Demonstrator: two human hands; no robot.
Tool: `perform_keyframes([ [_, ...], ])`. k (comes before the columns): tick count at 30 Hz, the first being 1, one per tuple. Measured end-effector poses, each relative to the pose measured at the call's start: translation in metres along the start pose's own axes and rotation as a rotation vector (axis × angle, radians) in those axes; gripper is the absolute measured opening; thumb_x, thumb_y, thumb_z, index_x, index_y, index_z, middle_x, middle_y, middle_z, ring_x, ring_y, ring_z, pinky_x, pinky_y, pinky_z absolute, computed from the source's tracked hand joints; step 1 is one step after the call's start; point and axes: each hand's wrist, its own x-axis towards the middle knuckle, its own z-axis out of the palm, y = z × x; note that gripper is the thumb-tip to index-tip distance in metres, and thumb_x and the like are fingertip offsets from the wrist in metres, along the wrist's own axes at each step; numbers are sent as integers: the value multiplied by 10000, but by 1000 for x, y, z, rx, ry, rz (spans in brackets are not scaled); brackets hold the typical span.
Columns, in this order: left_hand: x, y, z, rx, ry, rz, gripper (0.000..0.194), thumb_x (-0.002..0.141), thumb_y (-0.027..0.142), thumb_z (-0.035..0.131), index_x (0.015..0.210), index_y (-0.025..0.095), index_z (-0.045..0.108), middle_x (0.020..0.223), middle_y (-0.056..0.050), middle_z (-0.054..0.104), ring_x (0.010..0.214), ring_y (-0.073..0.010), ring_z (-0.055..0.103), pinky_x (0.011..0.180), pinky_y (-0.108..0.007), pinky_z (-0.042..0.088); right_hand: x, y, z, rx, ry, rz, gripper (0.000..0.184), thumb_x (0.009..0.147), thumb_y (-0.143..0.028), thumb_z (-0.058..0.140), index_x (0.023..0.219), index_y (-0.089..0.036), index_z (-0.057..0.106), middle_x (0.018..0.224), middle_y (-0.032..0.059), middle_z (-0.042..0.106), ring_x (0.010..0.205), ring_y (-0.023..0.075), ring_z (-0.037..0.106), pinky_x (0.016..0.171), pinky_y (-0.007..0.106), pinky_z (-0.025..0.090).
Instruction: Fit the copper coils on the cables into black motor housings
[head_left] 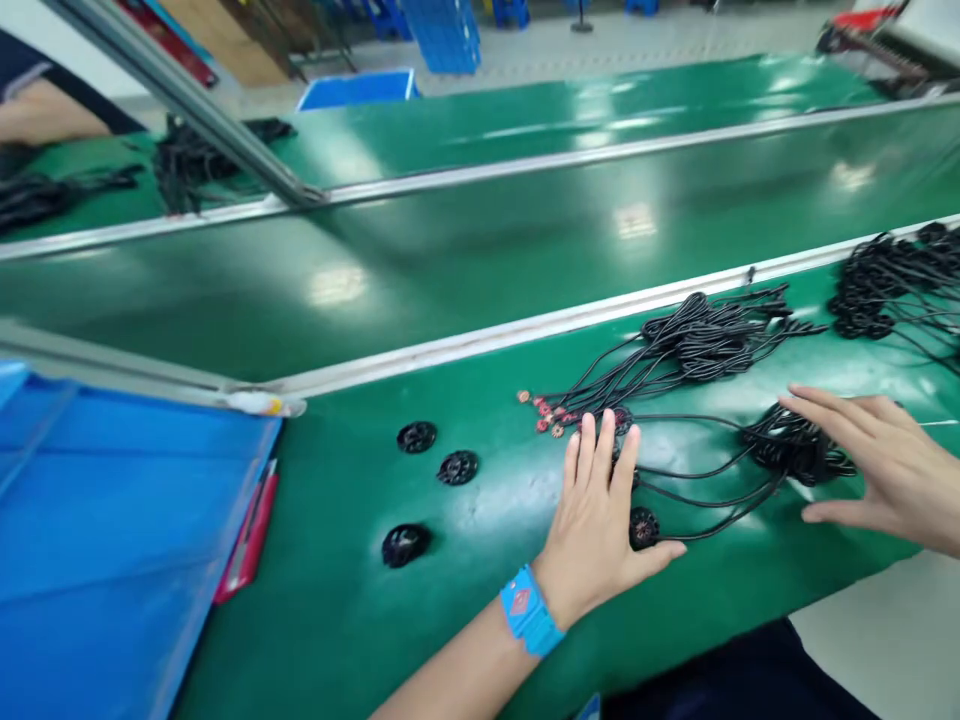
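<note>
Clock read from your left hand [596, 545]. That hand is flat, palm down, fingers straight, holding nothing you can see; can't tell if the palm touches the green work surface [322, 620]. Blue wrist strap [531, 612] on that arm. Black round end piece [643, 527] just beside your thumb at 3 o'clock, on a cable running to the coiled black cable bundle [799, 445] at 2. More round ends partly hidden by your fingers.

Your right hand [892, 455], between 2 and 3, is unclenched, thumb apart, right by that bundle; contact unclear, no grasp visible.

Second black cable bundle [705, 335] at 1 o'clock, its small reddish tips [544, 413] at 11. Bigger cable pile [900, 285] between 1 and 2, farther off. Three loose black round parts: one [406, 544] at 9, two [458, 467] near 10. Red-handled item [251, 535] at 9, beside the blue bin [120, 540].
</note>
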Motion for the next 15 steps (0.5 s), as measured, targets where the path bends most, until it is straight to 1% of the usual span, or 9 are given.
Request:
perform_keyframes([
  [1,5,-2,0,27,-30,15,1238,786,564,830,1683,106,110,1757,-289,77,1627,-512,12,1259,-738,223,3,12,6,-58,-21,-20,939,866,-552,717,1654,-293,276,1613,114,459,1128,359,602,942,537,513],
  [2,9,-4,0,50,-49,23,1176,813,508,815,1686,114,132,1762,-273,87,1631,-495,21,1268,-726,222,7,22,12,-76,-32,-19,908,856,-433,721,1644,-278,298,1599,116,476,1104,337,609,949,518,514],
  [4,12,-6,1,82,-67,32,1034,863,363,758,1684,127,177,1769,-242,98,1639,-457,44,1280,-692,250,13,31,23,-87,-45,-29,835,791,-273,712,1574,-262,420,1487,108,579,1074,299,621,932,455,520],
  [6,8,-6,2,83,-83,46,966,889,275,700,1687,134,174,1775,-224,81,1643,-431,58,1274,-662,309,12,30,31,-84,-43,-19,725,712,-220,721,1421,-236,572,1295,104,672,1032,283,632,900,418,519],
  [8,3,-2,5,60,-118,76,991,889,238,681,1698,149,115,1777,-215,61,1643,-419,60,1258,-657,353,2,27,37,-88,-28,16,509,679,-243,736,1182,-212,670,1059,95,704,930,278,636,836,412,509],
  [10,4,4,9,17,-165,123,1077,866,236,706,1705,176,33,1776,-208,57,1640,-417,59,1249,-676,362,-18,28,42,-92,-3,63,309,681,-264,737,978,-221,661,870,70,679,825,274,629,763,416,494],
  [11,10,8,13,-11,-189,155,1118,856,253,728,1705,186,4,1775,-208,59,1638,-417,60,1249,-685,358,-32,33,44,-93,16,87,260,686,-266,734,928,-232,643,816,57,665,791,275,631,734,418,489],
  [13,32,20,23,-65,-235,231,1159,847,329,769,1705,177,5,1768,-220,74,1634,-419,71,1259,-685,345,-64,50,46,-96,70,134,295,667,-251,747,945,-252,647,799,50,674,767,285,658,693,421,489],
  [15,67,33,35,-95,-276,316,1143,843,445,793,1699,130,103,1756,-249,109,1631,-424,88,1280,-656,325,-97,76,45,-96,149,182,352,675,-315,801,1000,-271,674,855,81,713,757,299,691,668,439,494],
])
